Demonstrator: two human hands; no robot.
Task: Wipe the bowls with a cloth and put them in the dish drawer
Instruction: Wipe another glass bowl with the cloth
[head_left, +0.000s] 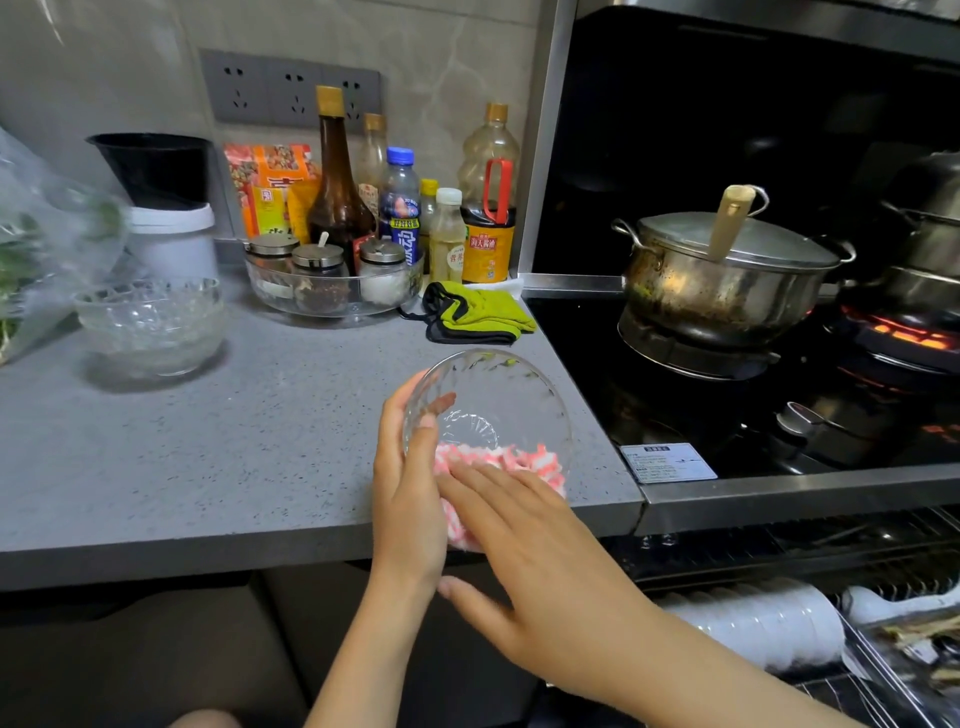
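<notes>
My left hand (410, 478) held a glass bowl (488, 410) by its near left rim. The fingers were curled round the edge, and one fingertip showed through the glass on the inside. The bowl was tilted, with its opening turned toward me, above the front corner of the bench (208, 441).

My right hand (524, 540) was just beside the left one and touching it. Its fingers were straight and lay close together, and the thumb was spread out below. They pressed a pink cloth (498, 460) against the lower part of the bowl. I could not tell if the cloth was inside the bowl or on its outer wall.

Far to the left of my hands, a stack of glass bowls (150, 325) stood on the bench. Below my right hand and to its right, the dish drawer (841, 693) was open, and white dishes (769, 629) lay in it on their sides.

Beyond the bowl, a green cloth (478, 312) lay folded on the bench. Behind it stood several bottles (337, 176) against the wall. To the right of my hands there was a stove (675, 395) with a covered pot (727, 280) on it.
</notes>
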